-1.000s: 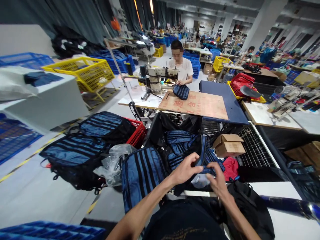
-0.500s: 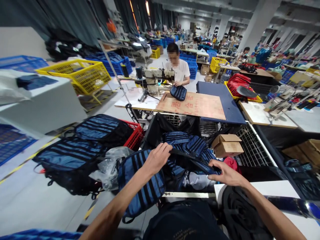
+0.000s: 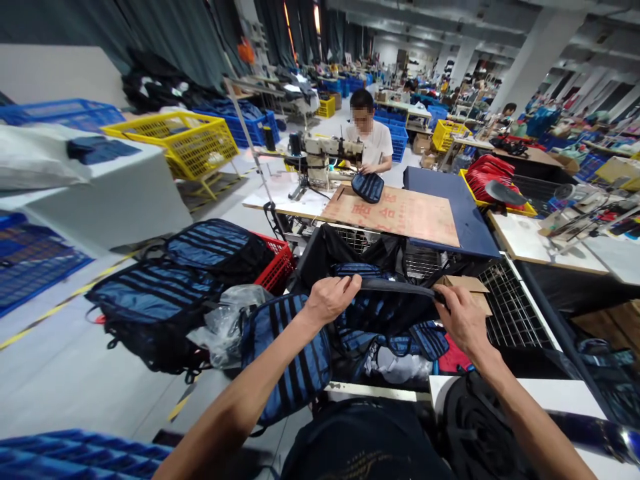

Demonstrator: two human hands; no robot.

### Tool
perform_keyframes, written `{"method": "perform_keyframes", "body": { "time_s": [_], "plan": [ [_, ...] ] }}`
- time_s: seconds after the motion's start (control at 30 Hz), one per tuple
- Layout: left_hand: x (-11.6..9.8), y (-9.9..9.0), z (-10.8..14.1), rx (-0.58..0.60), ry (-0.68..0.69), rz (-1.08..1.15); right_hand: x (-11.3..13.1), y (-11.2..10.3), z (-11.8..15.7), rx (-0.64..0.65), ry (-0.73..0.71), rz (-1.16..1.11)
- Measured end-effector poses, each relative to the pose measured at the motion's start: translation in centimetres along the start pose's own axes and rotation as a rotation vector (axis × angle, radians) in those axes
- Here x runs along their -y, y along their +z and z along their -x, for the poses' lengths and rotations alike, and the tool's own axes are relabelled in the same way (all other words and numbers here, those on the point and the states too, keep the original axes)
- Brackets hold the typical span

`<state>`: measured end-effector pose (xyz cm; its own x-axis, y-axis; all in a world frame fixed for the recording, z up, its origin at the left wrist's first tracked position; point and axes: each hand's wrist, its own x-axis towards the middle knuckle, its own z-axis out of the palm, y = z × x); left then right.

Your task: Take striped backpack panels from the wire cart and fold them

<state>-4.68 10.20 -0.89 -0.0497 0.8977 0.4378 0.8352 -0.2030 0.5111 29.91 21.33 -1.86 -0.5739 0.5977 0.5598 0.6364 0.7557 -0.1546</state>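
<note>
Between my two hands a dark blue-and-black fabric piece (image 3: 393, 310) is held up by its black top edge, which is stretched nearly level. My left hand (image 3: 333, 298) pinches the left end, and my right hand (image 3: 463, 317) grips the right end. Behind and below hangs a black-lined bin with striped blue pieces (image 3: 431, 340) and pale grey cloth (image 3: 400, 365) in it. A striped blue-and-black bag panel (image 3: 293, 353) hangs over the bin's left side, partly behind my left forearm.
Striped backpacks (image 3: 150, 293) are piled at the left beside a red crate (image 3: 275, 263) and clear plastic (image 3: 235, 320). Across the bin, a person (image 3: 373, 137) works at a sewing machine (image 3: 325, 150). A cardboard box (image 3: 470, 287) and a coil of black webbing (image 3: 480, 427) are at the right.
My right hand has risen and moved slightly right, and my left hand has shifted a little right. The fabric's edge, slanted before, now runs nearly level. The view has turned slightly left.
</note>
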Motion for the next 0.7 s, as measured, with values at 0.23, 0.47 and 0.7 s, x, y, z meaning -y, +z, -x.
{"method": "perform_keyframes", "body": {
  "time_s": [0.23,0.47,0.7],
  "plan": [
    [-5.7,1.7,0.1,0.090,0.046,0.222,5.9,0.3,-1.3,0.289,-0.107,-0.283],
    [-0.8,-1.3,2.8,0.469,-0.244,0.581,-0.7,-2.4,-1.6,-0.019,0.259,-0.380],
    [0.3,-3.9,9.1,0.644,-0.446,0.951,-7.9,-4.2,-1.5,-0.154,0.674,-0.416]
  ]
}}
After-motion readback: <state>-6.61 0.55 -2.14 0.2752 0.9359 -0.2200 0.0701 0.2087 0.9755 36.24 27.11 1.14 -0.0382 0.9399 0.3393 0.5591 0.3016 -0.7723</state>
